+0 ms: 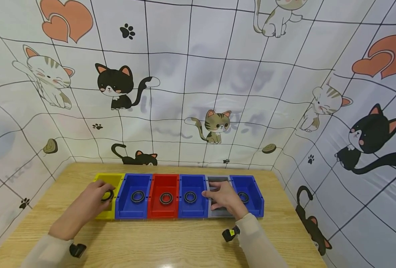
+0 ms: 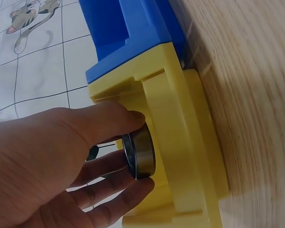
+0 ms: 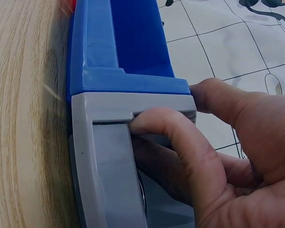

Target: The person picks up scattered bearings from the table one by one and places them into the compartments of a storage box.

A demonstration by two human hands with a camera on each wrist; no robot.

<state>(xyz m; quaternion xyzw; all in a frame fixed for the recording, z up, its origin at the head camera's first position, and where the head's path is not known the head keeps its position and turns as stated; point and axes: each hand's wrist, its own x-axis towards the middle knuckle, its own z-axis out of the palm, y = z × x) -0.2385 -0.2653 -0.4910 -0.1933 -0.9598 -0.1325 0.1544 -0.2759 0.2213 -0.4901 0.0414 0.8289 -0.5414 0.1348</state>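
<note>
My left hand (image 1: pixel 92 199) is at the yellow bin (image 2: pixel 178 142) on the row's left end. Its thumb and fingers pinch a ring-shaped bearing (image 2: pixel 145 154), tilted on edge, with a dark rim and a shiny metal side. My right hand (image 1: pixel 225 197) reaches over the grey bin (image 3: pixel 116 166), with several fingers inside and the thumb by the divider beside the blue bin (image 1: pixel 189 210). One of its fingers (image 3: pixel 180 142) bends near the grey front wall. Behind that wall shows a thin dark arc of a ring (image 3: pixel 143 194); the hand hides much of this bin.
Bearings also lie in the left blue bin (image 1: pixel 137 197), the red bin (image 1: pixel 163 213), the middle blue bin and the right blue bin (image 1: pixel 251 210). All the bins stand side by side on a wooden table (image 1: pixel 157 242). A cat-patterned sheet (image 1: pixel 171 100) hangs behind and at the sides.
</note>
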